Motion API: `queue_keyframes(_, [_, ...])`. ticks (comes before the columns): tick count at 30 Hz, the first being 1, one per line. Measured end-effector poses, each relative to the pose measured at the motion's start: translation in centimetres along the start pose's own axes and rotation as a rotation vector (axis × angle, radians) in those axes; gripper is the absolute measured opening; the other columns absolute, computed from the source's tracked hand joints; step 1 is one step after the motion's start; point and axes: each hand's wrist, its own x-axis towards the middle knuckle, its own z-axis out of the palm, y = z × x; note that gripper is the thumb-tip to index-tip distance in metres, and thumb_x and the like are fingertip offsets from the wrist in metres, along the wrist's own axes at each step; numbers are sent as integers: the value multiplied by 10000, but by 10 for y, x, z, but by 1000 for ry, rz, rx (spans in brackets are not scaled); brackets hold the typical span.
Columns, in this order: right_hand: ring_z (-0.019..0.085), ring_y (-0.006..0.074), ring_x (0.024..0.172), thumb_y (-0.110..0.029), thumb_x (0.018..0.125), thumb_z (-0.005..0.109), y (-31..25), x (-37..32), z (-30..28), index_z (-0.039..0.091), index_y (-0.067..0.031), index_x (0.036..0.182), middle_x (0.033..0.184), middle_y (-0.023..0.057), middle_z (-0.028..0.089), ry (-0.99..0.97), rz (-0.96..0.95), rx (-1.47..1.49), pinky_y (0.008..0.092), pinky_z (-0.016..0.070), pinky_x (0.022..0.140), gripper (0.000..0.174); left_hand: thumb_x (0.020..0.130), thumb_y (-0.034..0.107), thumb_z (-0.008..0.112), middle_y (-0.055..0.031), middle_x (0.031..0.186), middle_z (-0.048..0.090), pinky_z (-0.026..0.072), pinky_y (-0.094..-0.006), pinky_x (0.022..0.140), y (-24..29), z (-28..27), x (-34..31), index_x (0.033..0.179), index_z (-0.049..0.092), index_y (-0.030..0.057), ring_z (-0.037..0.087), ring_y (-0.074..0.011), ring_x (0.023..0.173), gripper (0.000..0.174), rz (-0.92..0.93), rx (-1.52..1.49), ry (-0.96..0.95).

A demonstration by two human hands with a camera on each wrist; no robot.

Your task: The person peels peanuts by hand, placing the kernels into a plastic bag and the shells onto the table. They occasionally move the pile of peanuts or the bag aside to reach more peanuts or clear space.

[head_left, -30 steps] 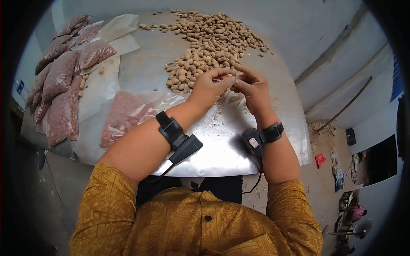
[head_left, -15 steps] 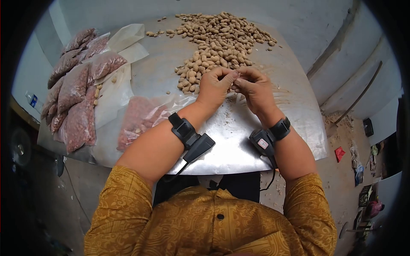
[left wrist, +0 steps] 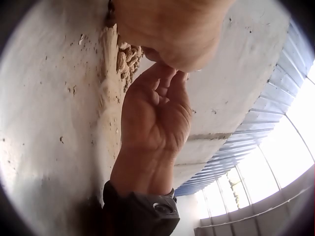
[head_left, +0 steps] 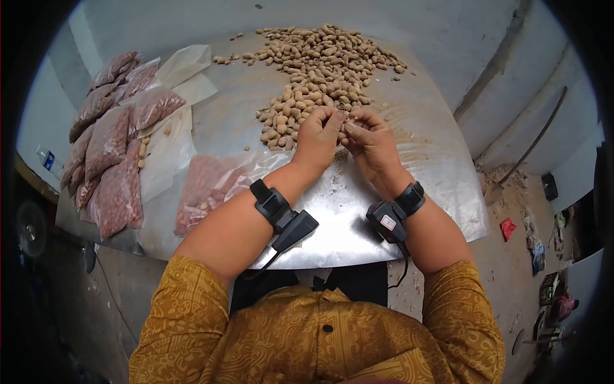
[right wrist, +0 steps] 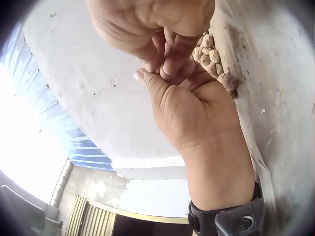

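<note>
Sealed bags [head_left: 105, 147]: several packs of reddish shelled peanuts lay stacked along the far left edge of the table.
Plastic sheets [head_left: 182, 67]: clear and flat, they lay just beside the sealed bags, with a few loose pods on them.
Open bag [head_left: 208, 182]: partly filled with shelled peanuts, it lay on its side near the left forearm.
Left wrist band [head_left: 272, 203]: a black strap with its camera sat on the forearm, which ran up and to the right over the table.
Left hand [head_left: 318, 137]: raised just above the table, back toward the head camera. Its fingers were curled in and pressed together, the tips meeting the thumb in a pinch.
Peanut pod [head_left: 346, 120]: a small pale piece was held between the fingertips of both hands, at the near edge of the pile. It was mostly hidden by the fingers.
Pile of peanuts [head_left: 320, 64]: unshelled pods were heaped at the far middle of the table, thinning out toward the hands.
Right hand [head_left: 369, 144]: it faced the left hand with the fingertips touching. The fingers were bent, with thumb and forefinger pinching the same pod.
Right wrist band [head_left: 409, 198]: a black strap and camera, the forearm angled up and to the left.
Table [head_left: 345, 224]: a bare metal top with fine shell crumbs under the hands.
</note>
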Motion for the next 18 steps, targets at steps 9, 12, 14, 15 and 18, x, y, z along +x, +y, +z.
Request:
queue_keyframes(9, [598,116,773,39,785,588,-7,2,-3,590,-4,973,858,66,623,10,-283,-556,232,494,706,193,918,163,479,-6,823,545,415,-184,540,6,-5,0,974,552,34,492,-61,655,158,-306,-423,-72])
queue_keyframes(12, [593,107,782,44,777,584,-8,2,-3,608,-4,958,856,43,623,-49,-389,-797,223,480,713,189,917,106,430,-18,823,547,445,-198,557,6,-7,0,998,550,21,505,-75,654,167,-423,-575,-4])
queue_keyframes(14, [589,105,788,31,773,595,-10,0,0,611,-9,952,862,37,624,-69,-395,-819,225,477,712,184,908,82,418,-23,814,546,461,-206,569,8,-9,2,1000,547,18,511,-84,656,171,-469,-622,18])
queue_keyframes(15, [587,104,791,25,772,600,-10,-1,1,613,-11,949,865,33,624,-80,-398,-830,226,475,711,182,903,71,412,-26,810,546,469,-209,575,8,-10,2,1001,546,17,514,-89,656,174,-492,-645,30])
queue_keyframes(18, [583,105,807,12,770,610,-11,0,-2,614,-14,953,885,37,622,-88,-316,-745,228,474,717,185,894,72,392,-18,789,535,427,-196,566,6,-10,2,1034,556,11,492,-88,636,225,-464,-558,23])
